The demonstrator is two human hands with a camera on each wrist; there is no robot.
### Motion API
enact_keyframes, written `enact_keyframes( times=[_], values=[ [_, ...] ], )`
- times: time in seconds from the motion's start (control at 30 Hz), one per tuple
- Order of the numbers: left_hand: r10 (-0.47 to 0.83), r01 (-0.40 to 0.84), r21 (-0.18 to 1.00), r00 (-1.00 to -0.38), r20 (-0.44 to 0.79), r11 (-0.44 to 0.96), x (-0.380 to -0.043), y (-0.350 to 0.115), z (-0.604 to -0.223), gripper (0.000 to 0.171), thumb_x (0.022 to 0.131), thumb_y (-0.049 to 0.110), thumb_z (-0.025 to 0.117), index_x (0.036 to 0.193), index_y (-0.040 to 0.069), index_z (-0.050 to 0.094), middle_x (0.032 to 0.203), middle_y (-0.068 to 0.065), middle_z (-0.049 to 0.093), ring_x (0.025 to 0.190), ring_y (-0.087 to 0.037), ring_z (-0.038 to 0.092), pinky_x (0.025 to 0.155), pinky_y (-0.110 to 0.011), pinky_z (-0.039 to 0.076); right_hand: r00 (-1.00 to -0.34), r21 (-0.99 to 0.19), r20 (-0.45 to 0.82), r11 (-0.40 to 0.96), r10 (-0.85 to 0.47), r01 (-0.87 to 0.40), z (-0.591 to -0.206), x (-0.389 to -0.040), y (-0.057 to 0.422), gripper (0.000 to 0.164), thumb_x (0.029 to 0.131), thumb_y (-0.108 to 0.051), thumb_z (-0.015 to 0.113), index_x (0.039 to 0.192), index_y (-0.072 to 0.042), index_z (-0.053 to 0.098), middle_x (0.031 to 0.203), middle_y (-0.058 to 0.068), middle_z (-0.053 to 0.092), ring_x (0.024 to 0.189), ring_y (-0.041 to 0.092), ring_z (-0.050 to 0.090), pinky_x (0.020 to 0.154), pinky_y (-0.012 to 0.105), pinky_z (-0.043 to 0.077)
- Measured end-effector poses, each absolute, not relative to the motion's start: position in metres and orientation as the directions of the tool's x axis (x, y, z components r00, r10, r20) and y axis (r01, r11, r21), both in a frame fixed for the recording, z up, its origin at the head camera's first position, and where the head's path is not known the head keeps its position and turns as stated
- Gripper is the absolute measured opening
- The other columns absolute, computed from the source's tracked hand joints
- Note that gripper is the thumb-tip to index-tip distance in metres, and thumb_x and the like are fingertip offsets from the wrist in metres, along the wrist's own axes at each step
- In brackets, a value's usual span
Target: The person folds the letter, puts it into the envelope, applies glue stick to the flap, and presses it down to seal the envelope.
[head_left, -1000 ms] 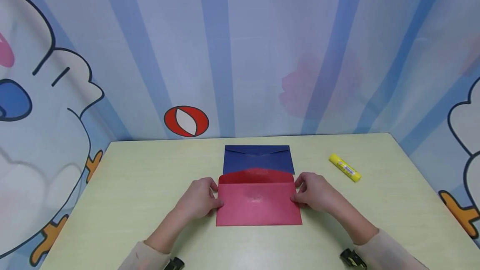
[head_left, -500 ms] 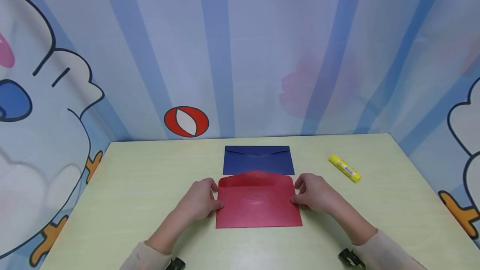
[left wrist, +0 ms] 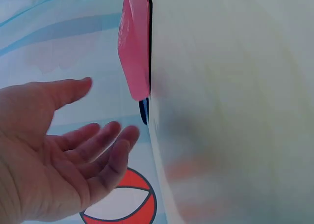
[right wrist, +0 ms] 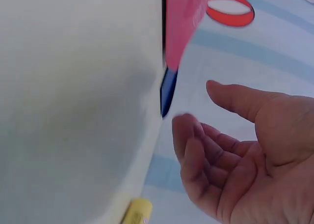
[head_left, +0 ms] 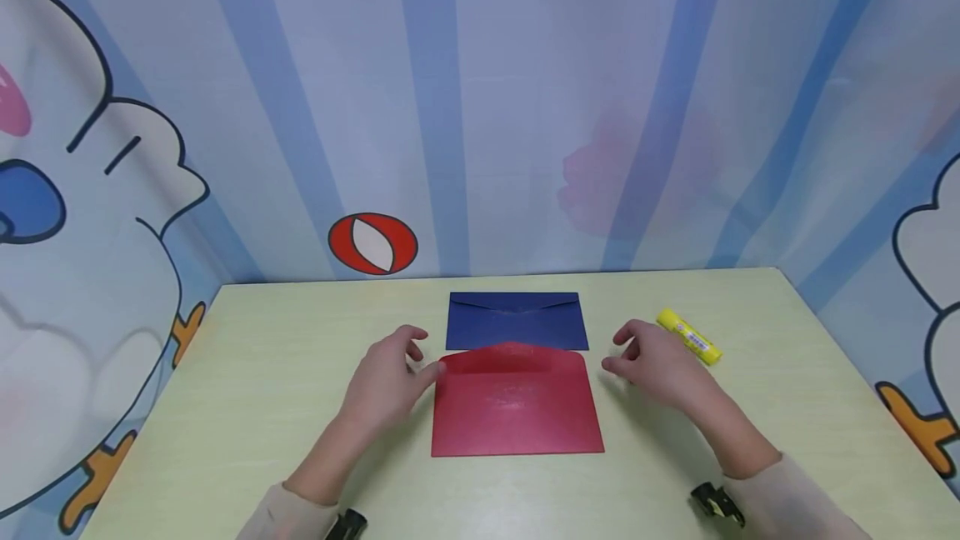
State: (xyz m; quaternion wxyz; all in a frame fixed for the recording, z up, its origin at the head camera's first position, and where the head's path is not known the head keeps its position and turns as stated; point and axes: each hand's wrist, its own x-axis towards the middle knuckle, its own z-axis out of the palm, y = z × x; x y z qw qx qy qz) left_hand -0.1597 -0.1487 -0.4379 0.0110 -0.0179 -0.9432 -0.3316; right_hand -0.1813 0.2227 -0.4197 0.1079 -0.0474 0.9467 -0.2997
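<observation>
A red envelope lies on the table with its flap raised at the far side. Behind it is a blue envelope, its flap folded down. In the head view my left hand hovers by the red envelope's upper left corner, the thumb overlapping that corner. The left wrist view shows this hand with loosely bent fingers and nothing in its grasp. To the right of the red envelope, my right hand is held apart from it, thumb and fingers spread; the right wrist view shows the palm bare.
A yellow glue stick lies at the right, just beyond my right hand. The pale table ends at a wall cloth printed with stripes and cartoon figures. A dark wrist strap shows by the right sleeve.
Both hands have let go of the red envelope's side edges. The left has lifted up and away, the right has moved outward toward the glue stick. The envelope has settled slightly nearer.
</observation>
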Motion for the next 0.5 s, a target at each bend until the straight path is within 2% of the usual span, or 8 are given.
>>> enact_keyframes(
  times=[0.1,0.23,0.33,0.5],
  values=[
    [0.041,0.101,0.599,-0.993,0.113,0.795,-0.162,-0.15,-0.436,0.059,0.092,0.031,0.084,0.142,0.008,0.062,0.123,-0.011,0.068,0.101,-0.027,0.068,0.079,-0.04,0.062,-0.984,-0.539,-0.123,0.841,-0.128,-0.042,-0.414,-0.187,0.235,0.052,0.098,-0.029,0.077,0.132,0.005,0.06,0.104,0.016,0.071,0.084,0.026,0.068,0.072,0.044,0.057],
    [0.079,0.174,0.549,-0.978,0.191,0.817,-0.167,-0.154,-0.433,0.063,0.092,0.034,0.082,0.146,0.008,0.06,0.139,-0.013,0.062,0.124,-0.032,0.063,0.096,-0.049,0.059,-0.994,-0.499,-0.07,0.866,-0.083,-0.037,-0.411,-0.194,0.249,0.055,0.101,-0.03,0.073,0.137,0.008,0.056,0.117,0.026,0.069,0.096,0.038,0.069,0.08,0.053,0.057],
    [0.102,0.213,0.52,-0.967,0.233,0.828,-0.173,-0.157,-0.433,0.063,0.093,0.035,0.081,0.146,0.008,0.06,0.143,-0.013,0.06,0.131,-0.033,0.059,0.102,-0.052,0.056,-0.998,-0.461,-0.043,0.887,-0.056,-0.03,-0.412,-0.201,0.259,0.056,0.101,-0.028,0.072,0.138,0.01,0.055,0.123,0.032,0.066,0.104,0.044,0.068,0.085,0.057,0.056],
    [0.12,0.246,0.524,-0.957,0.263,0.816,-0.181,-0.161,-0.432,0.063,0.096,0.037,0.079,0.148,0.009,0.059,0.145,-0.012,0.059,0.133,-0.033,0.057,0.105,-0.052,0.053,-0.999,-0.392,-0.034,0.92,-0.041,-0.024,-0.415,-0.212,0.273,0.059,0.1,-0.026,0.072,0.137,0.015,0.052,0.126,0.036,0.063,0.109,0.049,0.065,0.089,0.061,0.054]
  ],
)
